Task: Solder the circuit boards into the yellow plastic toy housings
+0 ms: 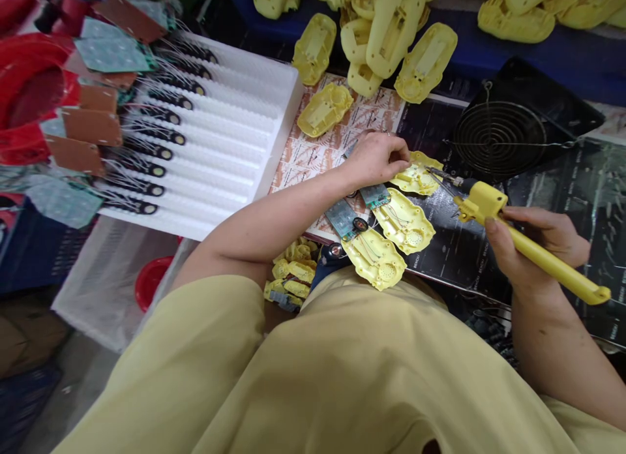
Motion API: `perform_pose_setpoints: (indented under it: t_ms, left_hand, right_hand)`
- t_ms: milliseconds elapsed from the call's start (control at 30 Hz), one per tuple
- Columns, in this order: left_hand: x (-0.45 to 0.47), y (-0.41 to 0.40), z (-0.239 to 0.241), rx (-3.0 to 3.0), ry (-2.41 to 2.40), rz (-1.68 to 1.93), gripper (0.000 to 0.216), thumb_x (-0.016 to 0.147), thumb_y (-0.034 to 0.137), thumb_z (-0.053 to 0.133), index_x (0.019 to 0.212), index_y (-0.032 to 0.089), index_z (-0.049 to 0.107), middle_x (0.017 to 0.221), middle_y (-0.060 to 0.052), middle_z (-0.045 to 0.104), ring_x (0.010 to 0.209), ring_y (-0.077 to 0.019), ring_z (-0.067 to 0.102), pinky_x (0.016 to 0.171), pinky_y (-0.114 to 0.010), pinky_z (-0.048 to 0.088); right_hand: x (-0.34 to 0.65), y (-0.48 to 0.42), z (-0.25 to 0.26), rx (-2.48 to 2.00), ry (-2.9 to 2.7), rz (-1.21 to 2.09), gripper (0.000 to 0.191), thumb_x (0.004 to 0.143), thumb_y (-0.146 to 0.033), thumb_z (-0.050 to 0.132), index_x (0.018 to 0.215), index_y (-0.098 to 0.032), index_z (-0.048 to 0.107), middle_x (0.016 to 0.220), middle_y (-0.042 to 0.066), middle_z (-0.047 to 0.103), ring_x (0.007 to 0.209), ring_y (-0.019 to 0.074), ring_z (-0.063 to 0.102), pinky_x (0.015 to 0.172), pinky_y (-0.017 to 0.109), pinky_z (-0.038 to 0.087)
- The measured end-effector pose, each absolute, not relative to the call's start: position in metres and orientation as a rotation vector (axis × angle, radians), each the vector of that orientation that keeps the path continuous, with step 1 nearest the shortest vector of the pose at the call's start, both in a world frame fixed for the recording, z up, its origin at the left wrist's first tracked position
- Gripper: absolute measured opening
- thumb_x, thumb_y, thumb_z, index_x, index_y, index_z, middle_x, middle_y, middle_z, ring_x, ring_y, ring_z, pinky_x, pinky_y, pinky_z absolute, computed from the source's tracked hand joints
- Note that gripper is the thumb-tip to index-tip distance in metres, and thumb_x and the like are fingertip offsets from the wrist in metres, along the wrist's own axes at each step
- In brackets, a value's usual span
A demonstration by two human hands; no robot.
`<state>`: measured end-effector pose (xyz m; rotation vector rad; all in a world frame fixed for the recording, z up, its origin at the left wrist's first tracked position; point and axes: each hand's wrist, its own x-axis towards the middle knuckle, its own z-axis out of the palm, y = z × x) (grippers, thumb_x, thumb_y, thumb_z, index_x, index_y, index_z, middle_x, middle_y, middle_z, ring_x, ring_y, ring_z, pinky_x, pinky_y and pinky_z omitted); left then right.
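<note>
My right hand is wrapped round the yellow handle of a soldering iron. The iron's tip meets or nearly meets the inside of a yellow plastic shell half. My left hand is closed in a pinch over the near-left edge of that shell; whatever its fingers hold is hidden. Two more shell halves, a middle one and a nearer one, lie in a row toward my body. Thin wires run from them to green circuit boards. A small round black speaker rests beside the nearer board.
A white foam tray at the left carries wired black parts and circuit boards. Loose yellow shells are piled along the back. A black fan with a round wire guard stands back right. A red basin is far left.
</note>
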<state>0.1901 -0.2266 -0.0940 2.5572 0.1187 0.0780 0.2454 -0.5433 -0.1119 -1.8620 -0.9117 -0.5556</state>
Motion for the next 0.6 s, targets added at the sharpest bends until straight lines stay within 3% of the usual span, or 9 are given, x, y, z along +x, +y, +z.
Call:
perform_pose_setpoints:
  t_ms: [100, 167, 267, 400, 467, 600]
  left_hand:
    - [0.189, -0.229, -0.089, 2.568, 0.123, 0.042, 0.024, 0.093, 0.026, 0.070, 0.110, 0.024, 0.087, 0.100, -0.005, 0.085, 0.109, -0.0263, 0.078, 0.116, -0.048, 0.053]
    - [0.188, -0.230, -0.087, 2.595, 0.117, 0.019, 0.022, 0.093, 0.025, 0.070, 0.108, 0.025, 0.087, 0.100, -0.005, 0.085, 0.113, -0.0276, 0.077, 0.122, -0.053, 0.048]
    - [0.188, -0.231, -0.085, 2.629, 0.089, -0.034, 0.016, 0.092, 0.026, 0.072, 0.100, 0.025, 0.086, 0.101, -0.005, 0.084, 0.119, -0.0298, 0.074, 0.123, -0.055, 0.045]
    - [0.190, -0.231, -0.084, 2.658, 0.054, -0.084, 0.015, 0.089, 0.025, 0.072, 0.095, 0.025, 0.086, 0.100, -0.005, 0.082, 0.122, -0.0315, 0.072, 0.121, -0.054, 0.045]
    - [0.193, -0.231, -0.084, 2.670, 0.040, -0.090, 0.016, 0.087, 0.024, 0.072, 0.094, 0.025, 0.086, 0.098, -0.005, 0.081, 0.122, -0.0321, 0.071, 0.121, -0.054, 0.045]
    - [0.198, -0.232, -0.082, 2.693, 0.036, -0.115, 0.017, 0.085, 0.023, 0.071, 0.093, 0.023, 0.086, 0.094, -0.005, 0.081, 0.119, -0.0325, 0.072, 0.121, -0.054, 0.044]
  right_hand:
    - [0.242, -0.549, -0.113, -1.923, -0.909, -0.494, 0.046, 0.094, -0.050, 0.088, 0.134, -0.030, 0.079, 0.101, 0.004, 0.085, 0.078, 0.0264, 0.084, 0.067, 0.036, 0.072]
    - [0.240, -0.552, -0.113, -1.921, -0.940, -0.481, 0.053, 0.095, -0.045, 0.089, 0.144, -0.032, 0.077, 0.107, 0.004, 0.086, 0.080, 0.0254, 0.084, 0.070, 0.035, 0.072]
    - [0.238, -0.551, -0.111, -1.880, -1.003, -0.467, 0.041, 0.094, -0.037, 0.090, 0.134, -0.034, 0.082, 0.110, 0.004, 0.087, 0.083, 0.0251, 0.085, 0.075, 0.034, 0.073]
    - [0.239, -0.541, -0.106, -1.804, -1.061, -0.449, 0.018, 0.090, -0.040, 0.092, 0.102, -0.030, 0.083, 0.092, 0.002, 0.086, 0.069, 0.0238, 0.081, 0.062, 0.033, 0.070]
    - [0.240, -0.536, -0.105, -1.771, -1.068, -0.456, 0.020, 0.089, -0.041, 0.092, 0.088, -0.028, 0.077, 0.082, 0.000, 0.083, 0.063, 0.0230, 0.079, 0.056, 0.032, 0.068]
    - [0.240, -0.534, -0.106, -1.770, -1.109, -0.433, 0.018, 0.093, -0.035, 0.091, 0.087, -0.029, 0.075, 0.085, 0.000, 0.083, 0.068, 0.0224, 0.081, 0.060, 0.032, 0.069]
